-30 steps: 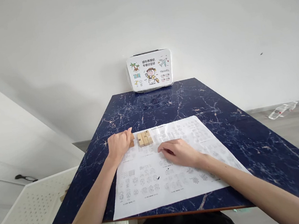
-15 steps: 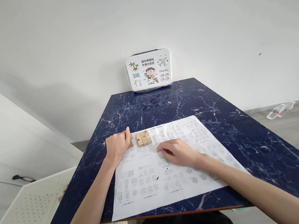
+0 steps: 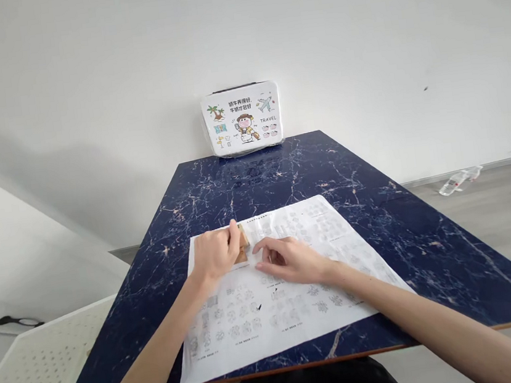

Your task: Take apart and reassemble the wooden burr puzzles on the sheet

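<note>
My left hand (image 3: 217,255) is closed at the far left part of a printed paper sheet (image 3: 295,329), its thumb pointing up. From its right side stick out notched wooden puzzle blocks (image 3: 242,256), tan and reddish-brown; the hand hides most of them, so I cannot tell exactly which pieces are in the grip and which lie on the paper. Just right of the blocks, my right hand (image 3: 292,260) hovers over or rests on the sheet. Its fingers are loosely bent, with a gap between thumb and fingertips and nothing visible between them.
The sheet lies on a blue marbled table (image 3: 255,185). At the back, a white case (image 3: 243,121) with cartoon prints leans near the wall. A white perforated cart (image 3: 38,361) stands lower left. A clear plastic bottle (image 3: 459,181) lies on the floor at right.
My left hand has moved right with its blocks and now covers much of the tan blocks beside it. My right hand's fingers have spread slightly. The whole view has shifted a little.
</note>
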Tool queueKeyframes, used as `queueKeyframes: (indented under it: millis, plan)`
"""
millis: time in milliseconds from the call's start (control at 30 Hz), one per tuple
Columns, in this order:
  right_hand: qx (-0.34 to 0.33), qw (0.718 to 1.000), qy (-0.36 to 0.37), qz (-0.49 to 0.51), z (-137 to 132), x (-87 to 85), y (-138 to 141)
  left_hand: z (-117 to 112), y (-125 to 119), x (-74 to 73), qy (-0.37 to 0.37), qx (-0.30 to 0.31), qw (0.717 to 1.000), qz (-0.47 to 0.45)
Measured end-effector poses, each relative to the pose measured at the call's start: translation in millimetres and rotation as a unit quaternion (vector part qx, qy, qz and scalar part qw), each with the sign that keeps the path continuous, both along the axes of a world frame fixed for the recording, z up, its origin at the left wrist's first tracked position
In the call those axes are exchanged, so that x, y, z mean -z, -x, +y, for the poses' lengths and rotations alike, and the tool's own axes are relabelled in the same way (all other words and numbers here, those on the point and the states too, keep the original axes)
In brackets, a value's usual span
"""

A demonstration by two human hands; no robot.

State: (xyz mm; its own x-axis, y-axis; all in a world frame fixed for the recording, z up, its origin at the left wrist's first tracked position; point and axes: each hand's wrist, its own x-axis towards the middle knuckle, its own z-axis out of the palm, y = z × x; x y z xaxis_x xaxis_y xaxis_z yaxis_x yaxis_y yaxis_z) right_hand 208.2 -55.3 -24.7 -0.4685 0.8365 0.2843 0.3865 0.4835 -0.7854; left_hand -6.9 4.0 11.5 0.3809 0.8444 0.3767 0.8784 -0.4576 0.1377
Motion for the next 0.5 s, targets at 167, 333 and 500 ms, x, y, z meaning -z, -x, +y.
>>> queueKeyframes:
  millis: [167,333,500]
  plan:
    - [-0.002,0.995,0.065,0.070,0,-2.1,-1,-5,-40,-5.0,0.076,0.039,0.995,-0.057]
    - [0.046,0.983,0.096,0.147,3,-8.1,-5,1,-58,-12.3,0.160,0.053,0.973,-0.160]
    - [0.152,0.939,0.108,0.288,15,-3.8,-14,17,-79,-10.5,0.323,0.050,0.873,-0.362]
